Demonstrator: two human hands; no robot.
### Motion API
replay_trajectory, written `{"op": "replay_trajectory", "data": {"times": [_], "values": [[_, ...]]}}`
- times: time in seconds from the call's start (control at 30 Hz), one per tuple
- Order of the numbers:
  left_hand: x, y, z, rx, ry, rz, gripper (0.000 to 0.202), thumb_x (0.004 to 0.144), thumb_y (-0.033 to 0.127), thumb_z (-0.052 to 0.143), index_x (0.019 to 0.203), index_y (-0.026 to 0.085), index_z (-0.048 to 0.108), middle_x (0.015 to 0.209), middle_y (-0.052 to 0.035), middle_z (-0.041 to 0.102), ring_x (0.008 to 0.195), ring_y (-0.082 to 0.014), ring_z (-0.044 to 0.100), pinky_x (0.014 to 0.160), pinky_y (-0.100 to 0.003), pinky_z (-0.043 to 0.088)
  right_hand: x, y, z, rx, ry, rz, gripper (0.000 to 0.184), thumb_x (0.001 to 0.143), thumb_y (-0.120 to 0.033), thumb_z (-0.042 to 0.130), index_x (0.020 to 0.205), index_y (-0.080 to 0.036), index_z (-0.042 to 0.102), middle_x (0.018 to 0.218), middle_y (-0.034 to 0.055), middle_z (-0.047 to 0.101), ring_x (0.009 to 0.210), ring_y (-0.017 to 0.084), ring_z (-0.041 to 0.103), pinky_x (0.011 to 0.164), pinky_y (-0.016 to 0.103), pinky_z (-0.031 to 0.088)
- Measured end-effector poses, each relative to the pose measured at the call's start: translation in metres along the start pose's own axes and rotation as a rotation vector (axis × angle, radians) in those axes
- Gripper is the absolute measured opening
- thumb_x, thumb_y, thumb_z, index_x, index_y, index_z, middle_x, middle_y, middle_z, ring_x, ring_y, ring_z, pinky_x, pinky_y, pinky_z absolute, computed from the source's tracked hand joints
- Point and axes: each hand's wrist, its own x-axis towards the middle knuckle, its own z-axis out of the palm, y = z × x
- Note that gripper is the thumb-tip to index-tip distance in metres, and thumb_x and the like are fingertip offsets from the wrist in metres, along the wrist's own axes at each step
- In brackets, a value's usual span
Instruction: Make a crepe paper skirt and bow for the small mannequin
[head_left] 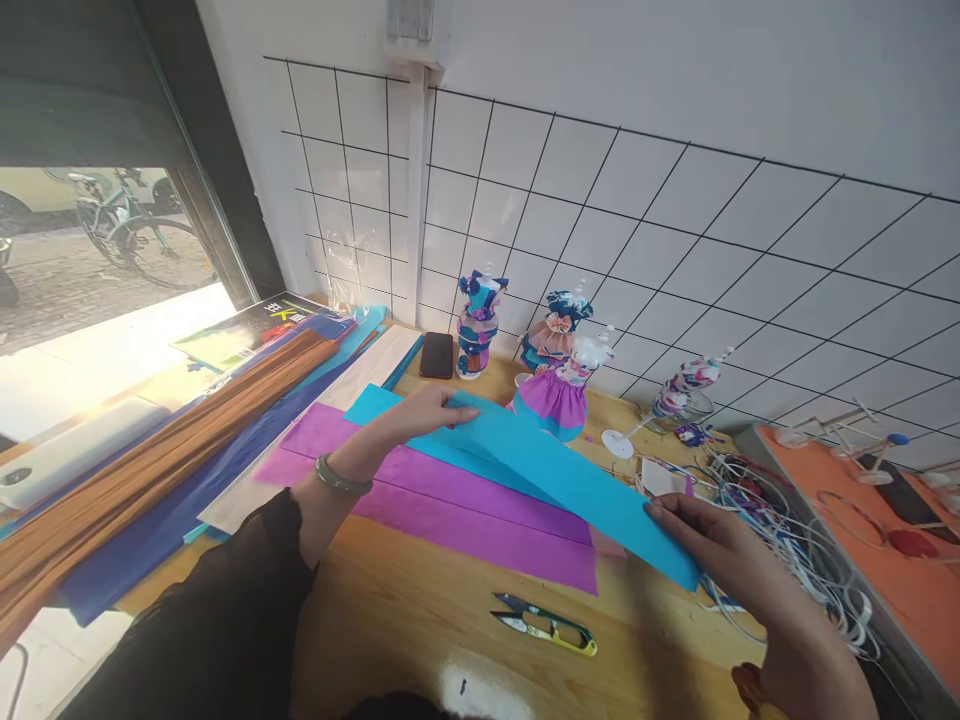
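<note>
A long strip of blue crepe paper [555,470] is stretched between my two hands above the wooden table [405,610]. My left hand [431,408] pinches its far left end, a green bangle on that wrist. My right hand [709,545] grips the near right end. Under the strip lie purple crepe sheets [450,500] and another blue sheet [367,403]. Small green-handled thread snips [544,622] rest on the table in front of me.
Paper-dressed mannequin dolls [555,375] stand along the wire-grid wall. A black phone [436,355] lies beside them. Rolls of brown, blue and white paper [150,470] fill the left. Tangled white wire [787,530] and an orange mat [885,540] sit at the right.
</note>
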Motion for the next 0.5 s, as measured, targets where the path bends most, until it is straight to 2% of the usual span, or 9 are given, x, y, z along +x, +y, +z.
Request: {"op": "replay_trajectory", "data": {"times": [0.1, 0.17, 0.3, 0.5], "values": [[0.001, 0.004, 0.002, -0.239, 0.050, -0.028, 0.042, 0.074, 0.053, 0.055, 0.084, 0.014, 0.067, 0.086, -0.0085, 0.067, 0.081, -0.0197, 0.060, 0.070, -0.031, 0.047, -0.001, -0.004, 0.001, 0.037, 0.011, 0.012, 0.047, 0.077, -0.061, 0.046, 0.073, -0.018, 0.065, 0.064, 0.0027, 0.058, 0.057, 0.015, 0.050, 0.050, 0.024, 0.042], [0.002, 0.004, 0.002, -0.327, 0.108, -0.036, 0.046, 0.074, 0.056, 0.054, 0.082, 0.013, 0.067, 0.087, -0.0094, 0.068, 0.081, -0.0202, 0.061, 0.072, -0.032, 0.048, -0.004, -0.008, 0.001, 0.073, 0.009, 0.026, 0.046, 0.076, -0.061, 0.048, 0.074, -0.019, 0.065, 0.066, 0.0029, 0.060, 0.059, 0.015, 0.052, 0.052, 0.024, 0.043], [0.007, -0.004, -0.003, -0.349, 0.258, -0.027, 0.047, 0.073, 0.058, 0.054, 0.083, 0.014, 0.068, 0.088, -0.0088, 0.068, 0.084, -0.0206, 0.062, 0.073, -0.032, 0.049, -0.009, -0.013, -0.002, 0.134, -0.036, 0.068, 0.042, 0.075, -0.060, 0.051, 0.079, -0.020, 0.065, 0.069, 0.0031, 0.062, 0.057, 0.015, 0.051, 0.050, 0.025, 0.043], [0.012, -0.016, -0.012, -0.468, 0.371, 0.032, 0.045, 0.072, 0.056, 0.058, 0.087, 0.014, 0.067, 0.089, -0.0099, 0.069, 0.083, -0.0218, 0.064, 0.079, -0.036, 0.050, -0.010, -0.004, -0.006, 0.107, -0.067, 0.058, 0.043, 0.069, -0.061, 0.058, 0.081, -0.021, 0.068, 0.067, 0.0037, 0.063, 0.057, 0.016, 0.053, 0.050, 0.025, 0.044]]}}
